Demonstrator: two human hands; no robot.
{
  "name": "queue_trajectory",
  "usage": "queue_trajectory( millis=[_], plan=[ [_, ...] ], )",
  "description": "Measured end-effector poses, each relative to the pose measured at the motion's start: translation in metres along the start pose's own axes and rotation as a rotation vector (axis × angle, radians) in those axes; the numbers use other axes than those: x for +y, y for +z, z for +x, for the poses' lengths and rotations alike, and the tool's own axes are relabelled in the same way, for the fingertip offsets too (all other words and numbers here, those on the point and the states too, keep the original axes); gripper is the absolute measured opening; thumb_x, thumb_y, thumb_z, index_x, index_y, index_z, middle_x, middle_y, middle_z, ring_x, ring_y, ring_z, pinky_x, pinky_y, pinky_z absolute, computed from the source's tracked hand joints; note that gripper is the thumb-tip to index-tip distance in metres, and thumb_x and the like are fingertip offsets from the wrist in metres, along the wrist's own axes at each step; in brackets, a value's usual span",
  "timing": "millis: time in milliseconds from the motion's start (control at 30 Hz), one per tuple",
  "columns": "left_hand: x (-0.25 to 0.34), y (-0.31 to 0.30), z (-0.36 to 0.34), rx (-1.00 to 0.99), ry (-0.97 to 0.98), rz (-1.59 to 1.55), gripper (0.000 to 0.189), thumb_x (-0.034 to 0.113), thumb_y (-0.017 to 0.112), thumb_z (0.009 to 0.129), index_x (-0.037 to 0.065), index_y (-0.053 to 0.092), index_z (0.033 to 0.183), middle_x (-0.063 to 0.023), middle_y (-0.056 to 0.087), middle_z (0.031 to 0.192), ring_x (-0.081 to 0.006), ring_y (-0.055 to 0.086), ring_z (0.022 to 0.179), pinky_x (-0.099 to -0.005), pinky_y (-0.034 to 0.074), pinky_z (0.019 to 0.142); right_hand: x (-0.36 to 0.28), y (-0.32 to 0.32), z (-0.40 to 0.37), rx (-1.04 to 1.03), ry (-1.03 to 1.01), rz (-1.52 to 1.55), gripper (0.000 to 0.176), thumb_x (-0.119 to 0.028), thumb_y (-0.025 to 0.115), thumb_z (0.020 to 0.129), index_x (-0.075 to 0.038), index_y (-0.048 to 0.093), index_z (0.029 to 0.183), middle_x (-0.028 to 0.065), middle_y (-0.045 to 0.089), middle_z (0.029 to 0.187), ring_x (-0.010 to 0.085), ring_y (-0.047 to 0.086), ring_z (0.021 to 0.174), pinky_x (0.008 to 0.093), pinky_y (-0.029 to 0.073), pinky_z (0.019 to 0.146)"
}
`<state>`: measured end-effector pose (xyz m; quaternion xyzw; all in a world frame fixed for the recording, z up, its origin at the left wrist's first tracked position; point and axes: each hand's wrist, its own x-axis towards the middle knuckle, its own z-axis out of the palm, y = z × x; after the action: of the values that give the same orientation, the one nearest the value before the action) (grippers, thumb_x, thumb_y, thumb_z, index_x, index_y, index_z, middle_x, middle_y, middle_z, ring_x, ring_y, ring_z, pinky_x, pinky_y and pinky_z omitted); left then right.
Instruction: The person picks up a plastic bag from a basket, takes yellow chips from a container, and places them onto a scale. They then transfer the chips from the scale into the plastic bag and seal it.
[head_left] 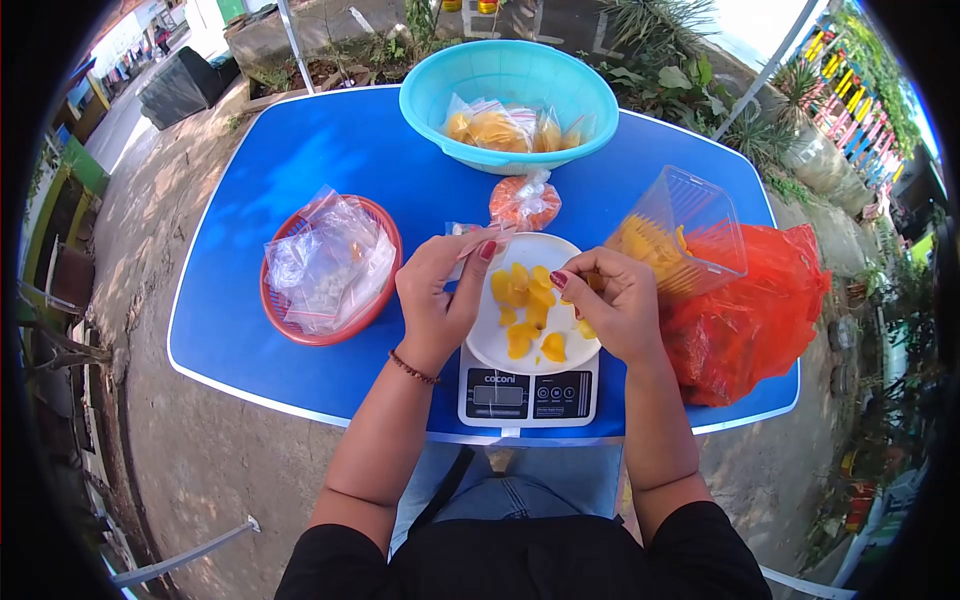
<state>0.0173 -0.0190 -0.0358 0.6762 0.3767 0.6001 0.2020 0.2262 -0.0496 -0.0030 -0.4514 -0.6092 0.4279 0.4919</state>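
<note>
The fingers point(470, 262) of the left hand point(435, 300) are pressed together, thumb against forefinger, pinching the edge of what looks like a small clear bag point(470, 232) held up just past the plate's far left rim. The right hand point(612, 300) has its fingers point(572, 280) curled and closed on a yellow piece point(590, 284), only a sliver of which shows between them.

Directly under and between both hands lie the loose yellow fruit pieces point(525, 312), scattered on a white plate point(482, 345) that sits on a kitchen scale point(527, 395). The display cannot be read.

Just beyond the fingers rests a tied bag of orange bits point(525, 200). Farther out stands a turquoise bowl point(505, 65) holding filled bags point(500, 128). To the right of the right hand a clear tub point(690, 215) leans tilted, yellow fruit inside, against a red plastic bag point(750, 320). Well to the left of the left hand, a red basket point(290, 325) holds empty clear bags point(325, 260). All of it rests on a blue bench point(330, 140).

By the look of it, the step in hand is moving weighed fruit from plate to bag — one piece is lifted, most remain. Getting it in calls for the bag's mouth to be held open, which the pinching left fingers do not clearly manage yet.
</note>
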Motion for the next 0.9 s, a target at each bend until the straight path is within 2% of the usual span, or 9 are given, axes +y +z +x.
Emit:
queue_trajectory(
  millis=[67, 200, 333, 400, 500, 533, 633, 733, 900],
  plan=[
    [0.007, 0.003, 0.006, 0.01, 0.163, 0.103, 0.017, 0.004, 0.071, 0.086, 0.005, 0.075, 0.103, -0.009, 0.074, 0.089, -0.024, 0.069, 0.077, -0.0325, 0.052, 0.072, -0.004, 0.005, 0.001, 0.008, -0.032, -0.037, 0.008, -0.003, 0.072, 0.088, 0.004, 0.068, 0.089, 0.0047, 0.07, 0.079, 0.0047, 0.063, 0.065, 0.0192, 0.048, 0.057],
    [0.049, 0.018, 0.028, 0.015, 0.343, 0.144, 0.021, 0.002, 0.072, 0.082, 0.008, 0.075, 0.102, -0.0078, 0.074, 0.089, -0.0233, 0.068, 0.077, -0.033, 0.051, 0.069, -0.036, 0.005, 0.001, 0.107, -0.349, -0.282, 0.008, 0.001, 0.072, 0.083, 0.002, 0.065, 0.087, 0.0075, 0.067, 0.076, 0.0122, 0.066, 0.061, 0.0231, 0.049, 0.054],
    [0.086, 0.051, 0.063, 0.046, 0.405, 0.051, 0.021, 0.003, 0.071, 0.083, 0.009, 0.075, 0.103, -0.0073, 0.074, 0.09, -0.0245, 0.068, 0.078, -0.0346, 0.051, 0.072, -0.083, -0.022, 0.01, 0.331, -0.611, -0.607, 0.01, -0.002, 0.073, 0.084, 0.0, 0.063, 0.083, 0.0097, 0.065, 0.076, 0.0185, 0.066, 0.061, 0.0275, 0.05, 0.054],
    [0.093, 0.072, 0.079, 0.031, 0.405, 0.026, 0.019, 0.006, 0.07, 0.085, 0.009, 0.075, 0.103, -0.0075, 0.074, 0.09, -0.0254, 0.068, 0.079, -0.0362, 0.051, 0.072, -0.085, -0.047, 0.022, 0.43, -0.588, -0.683, 0.011, -0.005, 0.072, 0.086, 0.001, 0.064, 0.084, 0.0118, 0.065, 0.074, 0.0206, 0.067, 0.062, 0.0297, 0.05, 0.057],
    [0.099, 0.101, 0.094, -0.02, 0.347, -0.005, 0.017, 0.011, 0.068, 0.087, 0.009, 0.076, 0.102, -0.0096, 0.074, 0.088, -0.0271, 0.069, 0.079, -0.0383, 0.051, 0.072, -0.089, -0.076, 0.031, 0.416, -0.342, -0.651, 0.013, -0.007, 0.071, 0.088, 0.003, 0.063, 0.085, 0.0137, 0.066, 0.073, 0.0217, 0.067, 0.064, 0.0323, 0.051, 0.061],
    [0.099, 0.108, 0.095, -0.044, 0.323, -0.015, 0.016, 0.012, 0.068, 0.087, 0.008, 0.076, 0.101, -0.0101, 0.074, 0.087, -0.0273, 0.069, 0.078, -0.0382, 0.051, 0.071, -0.09, -0.084, 0.032, 0.367, -0.144, -0.681, 0.013, -0.009, 0.067, 0.091, 0.004, 0.066, 0.09, 0.017, 0.069, 0.079, 0.024, 0.069, 0.07, 0.0337, 0.053, 0.067],
    [0.099, 0.119, 0.09, -0.085, 0.271, -0.049, 0.015, 0.013, 0.068, 0.088, 0.007, 0.076, 0.099, -0.0112, 0.073, 0.083, -0.0279, 0.068, 0.075, -0.0384, 0.051, 0.068, -0.084, -0.097, 0.03, 0.234, -0.036, -0.584, 0.014, -0.009, 0.063, 0.094, 0.004, 0.068, 0.096, 0.0193, 0.071, 0.086, 0.0276, 0.072, 0.078, 0.0355, 0.054, 0.073],
    [0.099, 0.116, 0.086, -0.097, 0.24, -0.06, 0.014, 0.013, 0.068, 0.088, 0.007, 0.077, 0.097, -0.0114, 0.072, 0.079, -0.0282, 0.068, 0.072, -0.0388, 0.05, 0.066, -0.081, -0.103, 0.026, 0.157, -0.019, -0.683, 0.016, -0.005, 0.058, 0.094, 0.003, 0.069, 0.101, 0.0208, 0.072, 0.091, 0.0309, 0.072, 0.085, 0.0371, 0.054, 0.077],
    [0.085, 0.087, 0.086, -0.067, 0.215, -0.019, 0.014, 0.013, 0.069, 0.089, 0.008, 0.077, 0.098, -0.0114, 0.072, 0.078, -0.0278, 0.067, 0.069, -0.038, 0.048, 0.063, -0.085, -0.093, 0.021, 0.287, -0.206, -0.823, 0.014, 0.001, 0.057, 0.088, 0.004, 0.069, 0.096, 0.0194, 0.071, 0.089, 0.0346, 0.07, 0.084, 0.0396, 0.054, 0.077]
  ],
)
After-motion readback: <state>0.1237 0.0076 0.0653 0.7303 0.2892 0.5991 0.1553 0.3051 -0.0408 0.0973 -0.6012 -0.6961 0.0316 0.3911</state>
